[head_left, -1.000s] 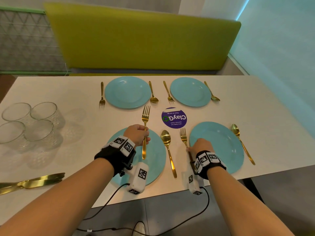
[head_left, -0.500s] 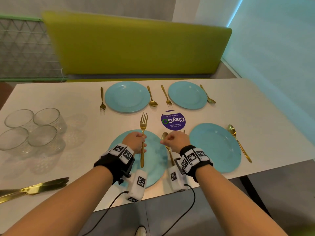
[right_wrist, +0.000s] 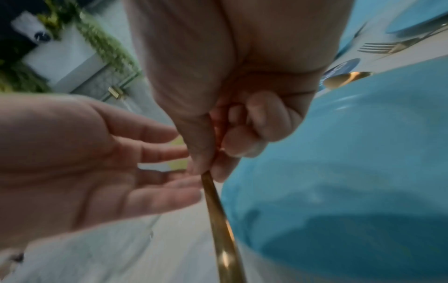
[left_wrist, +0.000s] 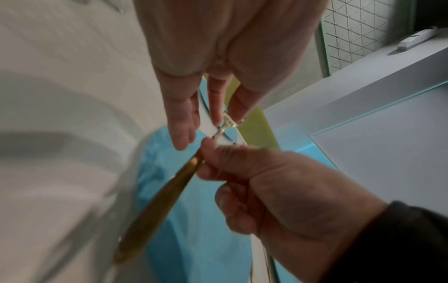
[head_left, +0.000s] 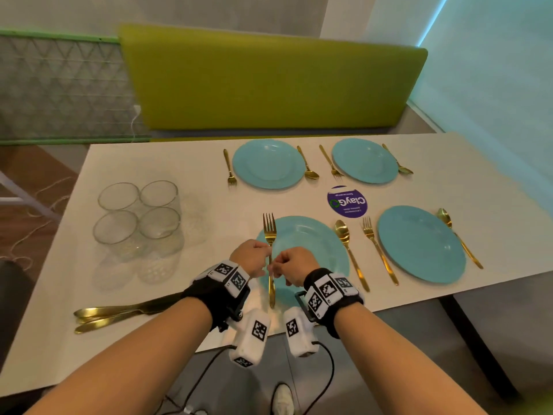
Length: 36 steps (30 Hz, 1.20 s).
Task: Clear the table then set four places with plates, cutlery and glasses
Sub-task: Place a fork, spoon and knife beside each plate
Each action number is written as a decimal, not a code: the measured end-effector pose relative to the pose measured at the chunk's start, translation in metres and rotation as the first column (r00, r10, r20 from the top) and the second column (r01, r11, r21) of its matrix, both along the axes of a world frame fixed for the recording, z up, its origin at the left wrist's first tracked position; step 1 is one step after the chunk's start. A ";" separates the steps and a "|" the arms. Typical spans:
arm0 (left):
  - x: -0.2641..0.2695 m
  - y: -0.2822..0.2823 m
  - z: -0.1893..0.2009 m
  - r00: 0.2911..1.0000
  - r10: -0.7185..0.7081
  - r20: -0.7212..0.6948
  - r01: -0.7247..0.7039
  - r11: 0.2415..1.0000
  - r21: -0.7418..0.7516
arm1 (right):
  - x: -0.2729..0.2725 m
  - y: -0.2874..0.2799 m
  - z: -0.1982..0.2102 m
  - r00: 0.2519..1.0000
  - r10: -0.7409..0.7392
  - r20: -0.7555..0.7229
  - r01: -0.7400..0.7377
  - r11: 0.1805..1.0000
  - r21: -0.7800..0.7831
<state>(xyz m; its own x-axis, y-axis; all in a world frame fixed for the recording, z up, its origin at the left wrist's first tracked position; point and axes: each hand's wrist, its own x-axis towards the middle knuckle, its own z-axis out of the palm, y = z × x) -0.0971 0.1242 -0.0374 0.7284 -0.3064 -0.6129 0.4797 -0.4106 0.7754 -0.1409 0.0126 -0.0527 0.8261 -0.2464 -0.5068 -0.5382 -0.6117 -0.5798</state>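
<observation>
A gold fork (head_left: 270, 235) hovers over the left rim of the near-left blue plate (head_left: 314, 244), tines pointing away from me. My right hand (head_left: 291, 263) pinches its handle (right_wrist: 218, 220) between thumb and fingers (right_wrist: 208, 162). My left hand (head_left: 253, 257) is right beside it on the left, its fingers (left_wrist: 179, 134) straight and loose by the fork's neck (left_wrist: 219, 132), gripping nothing. In the right wrist view the left hand (right_wrist: 97, 162) shows an open palm. Three other blue plates (head_left: 420, 242) (head_left: 267, 163) (head_left: 364, 160) each have a gold fork and spoon beside them.
Several clear glasses (head_left: 139, 217) stand grouped on the table's left. Gold knives (head_left: 116, 314) lie near the front left edge. A spoon (head_left: 348, 250) and a fork (head_left: 378, 250) lie between the two near plates, behind them a purple round sticker (head_left: 347, 202). A green bench back runs behind the table.
My right hand left the fork by the near-right plate, moved left and took the fork my left hand held. The left fingers have loosened. The fork shifted to the plate's left rim.
</observation>
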 end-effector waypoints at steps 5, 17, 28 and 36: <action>0.014 0.053 -0.003 0.999 0.031 0.037 -0.034 0.995 0.093 | 0.010 0.037 -0.022 0.994 -0.003 -0.109 -0.005 0.997 -0.071; 0.041 0.118 -0.011 0.998 0.060 0.035 -0.064 0.992 0.113 | 0.042 0.081 -0.051 0.972 -0.038 -0.231 -0.039 0.947 -0.320; 0.043 0.138 -0.012 1.000 0.020 0.022 -0.023 0.989 0.146 | 0.043 0.073 -0.050 0.972 -0.182 -0.145 0.116 0.919 -0.376; 0.042 0.148 -0.015 1.000 -0.015 0.010 0.013 0.986 0.167 | 0.041 0.067 -0.044 0.967 -0.184 -0.174 0.092 0.896 -0.434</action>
